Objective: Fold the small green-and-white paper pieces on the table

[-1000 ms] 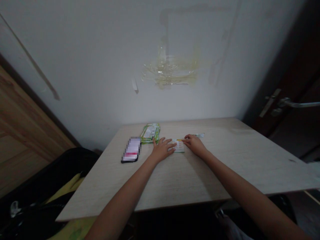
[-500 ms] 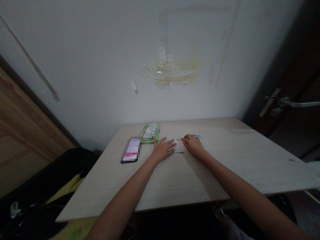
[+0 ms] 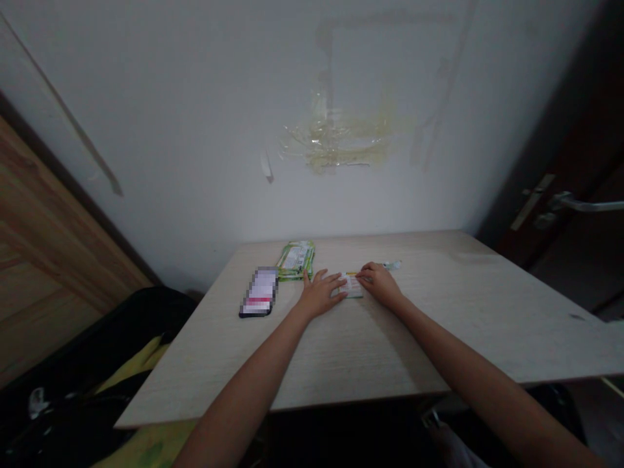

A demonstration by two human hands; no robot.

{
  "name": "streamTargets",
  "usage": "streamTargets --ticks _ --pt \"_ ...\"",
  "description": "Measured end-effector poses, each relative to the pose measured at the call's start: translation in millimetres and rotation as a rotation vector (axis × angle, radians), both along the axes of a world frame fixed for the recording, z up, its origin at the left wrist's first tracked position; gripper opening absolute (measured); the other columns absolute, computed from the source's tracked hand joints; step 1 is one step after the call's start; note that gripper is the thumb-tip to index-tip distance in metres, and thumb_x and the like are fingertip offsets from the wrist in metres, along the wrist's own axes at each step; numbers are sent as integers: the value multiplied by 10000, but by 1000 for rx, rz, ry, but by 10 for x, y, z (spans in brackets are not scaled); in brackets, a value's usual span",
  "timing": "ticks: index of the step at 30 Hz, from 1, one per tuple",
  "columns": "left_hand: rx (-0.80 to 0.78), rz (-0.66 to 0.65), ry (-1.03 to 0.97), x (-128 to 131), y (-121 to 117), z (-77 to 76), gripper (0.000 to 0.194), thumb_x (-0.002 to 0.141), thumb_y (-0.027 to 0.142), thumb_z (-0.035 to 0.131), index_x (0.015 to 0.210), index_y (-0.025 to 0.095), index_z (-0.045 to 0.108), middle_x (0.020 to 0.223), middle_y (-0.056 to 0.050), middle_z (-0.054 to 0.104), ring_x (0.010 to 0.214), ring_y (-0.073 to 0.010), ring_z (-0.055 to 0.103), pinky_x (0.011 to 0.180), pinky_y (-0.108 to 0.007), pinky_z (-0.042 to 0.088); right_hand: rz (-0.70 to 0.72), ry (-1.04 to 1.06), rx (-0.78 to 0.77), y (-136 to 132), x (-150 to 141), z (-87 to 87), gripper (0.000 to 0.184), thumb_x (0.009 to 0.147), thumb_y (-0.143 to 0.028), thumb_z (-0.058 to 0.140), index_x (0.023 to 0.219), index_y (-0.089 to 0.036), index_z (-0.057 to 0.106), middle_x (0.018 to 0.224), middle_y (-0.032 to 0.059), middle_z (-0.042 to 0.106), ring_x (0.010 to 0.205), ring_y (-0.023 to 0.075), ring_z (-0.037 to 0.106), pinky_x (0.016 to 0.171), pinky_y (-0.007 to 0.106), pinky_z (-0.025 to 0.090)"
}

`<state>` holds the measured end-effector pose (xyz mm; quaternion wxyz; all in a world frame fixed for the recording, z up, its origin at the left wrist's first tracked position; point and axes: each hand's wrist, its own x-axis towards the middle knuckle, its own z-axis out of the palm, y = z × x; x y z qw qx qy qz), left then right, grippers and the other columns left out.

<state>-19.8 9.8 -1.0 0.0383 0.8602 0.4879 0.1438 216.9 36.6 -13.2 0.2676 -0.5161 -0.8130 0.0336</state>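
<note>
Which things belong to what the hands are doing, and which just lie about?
In use:
small printed packet: left hand on it, right hand at its edge
possibly pale strip beyond right hand; can't tell if held

Lying about:
phone
stacked green packets

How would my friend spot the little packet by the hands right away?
Find the pale table by the wall. There, the left hand lies spread, partly over a small packet, with the right hand at its upper right corner. It's whitish with a yellow strip, unlike the green packs and the phone to its left.
</note>
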Motion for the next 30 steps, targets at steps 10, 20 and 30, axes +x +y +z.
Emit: streamTargets --ticks 10,20,30 --pt "-17 9 -6 -10 19 16 464 920 629 459 1344 466 551 1500 46 499 1416 -367 324 1110 -765 -30 -15 -10 -69 69 -1 39 229 899 -323 614 1010 -199 771 1089 95 682 1037 227 596 971 341 439" --pt "-12 24 -3 -4 21 11 462 907 636 473 1334 482 557 1490 55 510 1393 -356 363 1128 -747 -14 93 34 -48 81 103 -22 247 862 -309 665 1059 -197 763 1164 119 655 1083 234 609 1014 367 446" --pt "-26 25 -13 -1 2 25 482 907 643 462 1348 467 549 1496 46 502 1401 -366 339 1123 -748 -34 202 45 -76 70 202 -19 351 823 -324 709 1152 -203 724 1237 137 609 1163 256 574 1057 430 430"
